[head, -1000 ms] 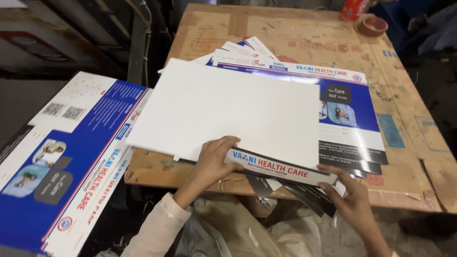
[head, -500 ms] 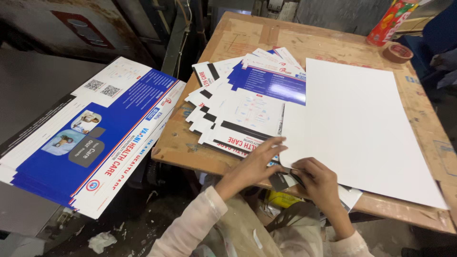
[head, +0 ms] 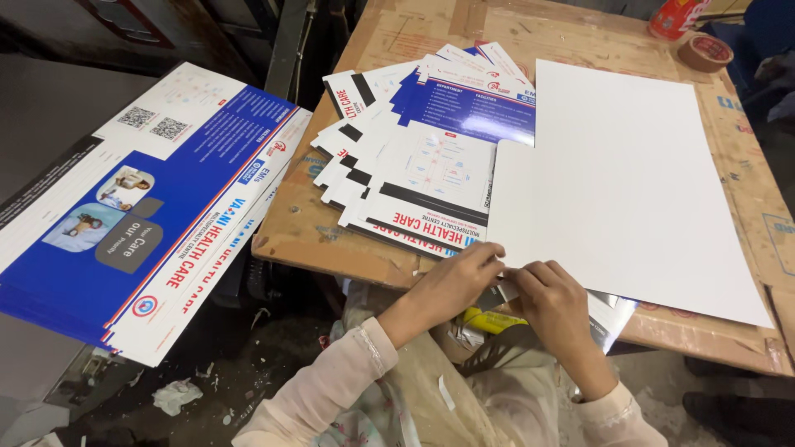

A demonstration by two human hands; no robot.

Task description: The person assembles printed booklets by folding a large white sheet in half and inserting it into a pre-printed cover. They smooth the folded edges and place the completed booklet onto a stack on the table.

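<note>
A large white sheet [head: 629,182] lies face down on the right half of the brown table [head: 414,33]. Left of it a fanned stack of blue and white printed folder sheets [head: 414,149] is spread out. My left hand [head: 454,277] and my right hand [head: 553,300] meet at the table's near edge. Both pinch the near left corner of the white sheet, where it overlaps the fanned stack. Shiny sheet edges [head: 611,313] stick out under the white sheet by my right hand.
A second pile of blue and white printed folder sheets [head: 141,215] rests on a surface to the left. A roll of brown tape [head: 705,51] and a red can [head: 672,16] stand at the table's far right corner. Paper scraps [head: 175,396] litter the floor.
The white sheet has moved from over the printed stack to the right side of the table, uncovering the fanned sheets. Both hands have come together at its near corner.
</note>
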